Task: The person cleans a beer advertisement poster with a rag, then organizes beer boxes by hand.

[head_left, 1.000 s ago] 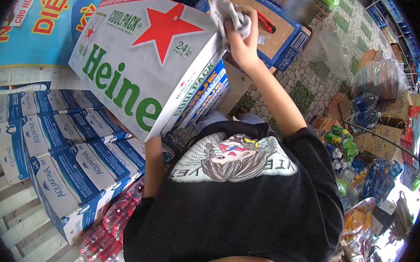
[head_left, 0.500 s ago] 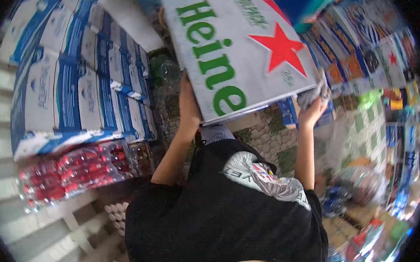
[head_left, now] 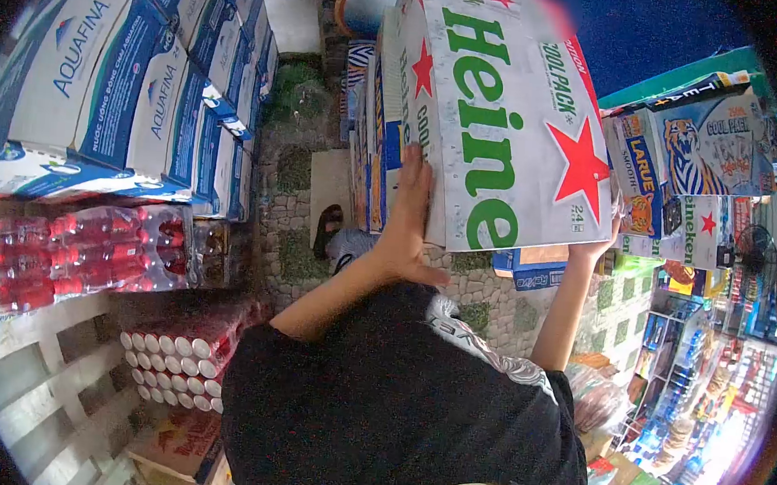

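A white Heineken beer case [head_left: 505,124] with green lettering and a red star fills the upper middle, raised in front of my chest. My left hand [head_left: 408,217] presses against its near left side, fingers stretched up along the cardboard and thumb spread out below. At the lower right corner of the case is my right hand [head_left: 596,243], its fingers mostly hidden behind the box. A bit of grey cloth [head_left: 618,204] shows at that hand. Stacked beer cases [head_left: 372,151] stand just left of and behind the held case, overlapping it in this view.
Aquafina cartons [head_left: 148,72] are piled on the left, above packs of red bottles [head_left: 72,252]. Shrink-wrapped cans [head_left: 177,363] sit lower left. On the right are Larue and Tiger cases [head_left: 683,150] and store shelves [head_left: 685,380]. Patterned stone-look flooring [head_left: 290,227] lies between.
The beer case has shifted right and turned more upright, showing its left side. My left hand has moved from its lower left edge onto that side. The view has swung, showing more stacked cases.
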The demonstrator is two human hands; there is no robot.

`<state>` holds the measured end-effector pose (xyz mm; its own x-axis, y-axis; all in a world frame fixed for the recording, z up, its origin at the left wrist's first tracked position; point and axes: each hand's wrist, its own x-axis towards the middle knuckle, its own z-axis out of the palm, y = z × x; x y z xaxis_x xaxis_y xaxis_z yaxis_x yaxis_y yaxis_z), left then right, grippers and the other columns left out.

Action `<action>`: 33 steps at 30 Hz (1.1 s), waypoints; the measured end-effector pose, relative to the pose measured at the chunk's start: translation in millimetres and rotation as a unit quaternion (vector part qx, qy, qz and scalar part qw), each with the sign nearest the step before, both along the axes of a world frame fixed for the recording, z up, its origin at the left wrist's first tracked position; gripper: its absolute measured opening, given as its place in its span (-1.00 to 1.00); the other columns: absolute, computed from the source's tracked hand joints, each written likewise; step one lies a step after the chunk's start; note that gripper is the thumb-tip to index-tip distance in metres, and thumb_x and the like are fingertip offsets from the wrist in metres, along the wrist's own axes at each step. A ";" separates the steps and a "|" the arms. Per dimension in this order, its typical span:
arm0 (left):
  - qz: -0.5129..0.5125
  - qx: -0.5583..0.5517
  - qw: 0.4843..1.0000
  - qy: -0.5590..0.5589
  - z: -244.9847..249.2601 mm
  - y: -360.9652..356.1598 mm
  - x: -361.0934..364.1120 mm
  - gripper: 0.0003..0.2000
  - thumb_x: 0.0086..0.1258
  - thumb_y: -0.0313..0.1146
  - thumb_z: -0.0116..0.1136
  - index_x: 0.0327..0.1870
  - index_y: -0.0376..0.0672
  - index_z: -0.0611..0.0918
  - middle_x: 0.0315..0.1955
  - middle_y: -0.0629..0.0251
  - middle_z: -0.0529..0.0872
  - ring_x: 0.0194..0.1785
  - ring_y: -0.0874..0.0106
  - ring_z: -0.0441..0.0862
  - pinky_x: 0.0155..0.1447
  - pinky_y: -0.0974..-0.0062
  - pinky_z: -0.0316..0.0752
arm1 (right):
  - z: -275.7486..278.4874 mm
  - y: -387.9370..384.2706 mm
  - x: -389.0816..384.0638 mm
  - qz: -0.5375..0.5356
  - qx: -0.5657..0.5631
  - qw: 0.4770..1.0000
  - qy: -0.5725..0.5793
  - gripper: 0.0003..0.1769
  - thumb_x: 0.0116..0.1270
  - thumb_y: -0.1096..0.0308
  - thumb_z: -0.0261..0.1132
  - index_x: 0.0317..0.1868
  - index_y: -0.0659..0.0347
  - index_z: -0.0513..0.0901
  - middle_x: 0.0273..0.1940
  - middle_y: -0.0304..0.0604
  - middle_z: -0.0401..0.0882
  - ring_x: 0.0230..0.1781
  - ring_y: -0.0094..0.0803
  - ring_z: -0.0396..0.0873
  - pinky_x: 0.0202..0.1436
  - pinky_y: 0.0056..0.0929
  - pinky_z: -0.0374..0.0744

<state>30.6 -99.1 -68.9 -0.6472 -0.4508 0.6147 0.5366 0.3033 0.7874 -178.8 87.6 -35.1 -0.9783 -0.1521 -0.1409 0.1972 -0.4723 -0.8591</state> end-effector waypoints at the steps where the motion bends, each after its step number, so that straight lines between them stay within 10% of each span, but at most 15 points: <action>1: -0.006 -0.002 1.000 -0.001 1.3 -5.0 -2.6 -0.08 -0.04 0.12 0.06 0.23 -0.21 -0.12 0.19 -0.16 -0.22 0.26 -0.06 -0.32 0.21 0.06 -0.34 | -0.3 -5.7 3.2 0.001 -0.016 0.999 0.029 -0.48 0.18 0.05 -0.19 0.12 0.08 0.22 0.10 -0.13 0.24 0.10 -0.21 0.22 0.13 -0.17 0.21; 3: 0.092 -0.164 0.982 -0.016 2.2 -13.9 -12.6 0.03 -0.25 0.13 0.22 0.24 -0.09 -0.09 0.18 -0.21 -0.27 0.25 -0.11 -0.37 0.18 -0.05 -0.32 | 9.2 -20.3 9.1 -0.044 0.001 0.998 0.037 -0.46 0.19 0.05 -0.24 0.13 0.14 0.21 0.12 -0.11 0.20 0.11 -0.21 0.20 0.16 -0.20 0.17; 15: -0.064 -0.021 0.997 0.022 11.7 -71.7 -38.9 -0.03 -0.15 -0.09 0.28 0.21 -0.18 -0.12 0.20 -0.06 -0.22 0.24 0.15 -0.05 0.21 0.27 0.03 | 6.6 -60.0 3.9 -0.049 -0.109 0.991 0.057 -0.44 0.12 0.00 -0.12 0.05 0.16 0.31 0.05 -0.09 0.29 0.05 -0.17 0.27 0.13 -0.21 0.22; 17: -0.025 -0.134 0.991 0.008 11.6 -91.0 -45.2 -0.04 -0.14 -0.14 0.27 0.21 -0.18 -0.15 0.20 -0.02 -0.19 0.22 0.20 0.01 0.19 0.30 0.09 | 10.4 -71.0 0.5 -0.046 -0.104 0.993 0.031 -0.46 0.12 0.00 -0.12 0.02 0.17 0.34 0.02 -0.09 0.32 0.03 -0.17 0.29 0.09 -0.20 0.26; 21: 0.003 -0.204 0.979 0.004 15.5 -109.2 -57.2 -0.08 -0.10 -0.12 0.21 0.20 -0.24 -0.13 0.21 -0.01 -0.18 0.27 0.21 -0.14 0.24 0.23 -0.11 | -7.1 -80.3 -24.6 0.033 -0.314 0.941 0.124 -0.56 0.17 0.10 -0.03 -0.06 0.25 0.28 0.02 -0.04 0.29 0.05 -0.16 0.23 0.09 -0.22 0.23; 23: 0.073 -0.279 0.949 0.125 13.1 -116.7 -69.7 -0.25 -0.05 -0.07 0.16 0.12 -0.20 0.07 0.19 -0.03 -0.10 0.29 0.13 -0.35 0.26 0.14 -0.38 | -6.8 -86.3 -31.9 0.047 -0.234 0.952 0.192 -0.46 0.24 -0.04 -0.21 0.04 0.22 0.22 0.17 -0.14 0.13 0.19 -0.22 0.07 0.23 -0.24 0.05; 33: 0.050 -0.317 0.938 0.129 22.7 -137.2 -103.6 -0.55 -0.01 -0.08 0.11 -0.17 -0.06 0.23 -0.16 0.22 0.28 0.13 0.17 0.06 0.23 0.11 -0.12 | -8.7 -112.0 -72.7 -0.060 -0.074 0.980 0.177 -0.38 0.17 -0.11 -0.11 -0.05 0.31 0.36 -0.13 -0.06 0.42 -0.09 -0.25 0.37 0.00 -0.36 0.33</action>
<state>-72.9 -236.3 -46.2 -0.4133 0.0089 0.9105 0.6294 0.7255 0.2786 -251.4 -24.4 -43.8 -0.9738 -0.0259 0.2260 -0.1661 -0.5983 -0.7839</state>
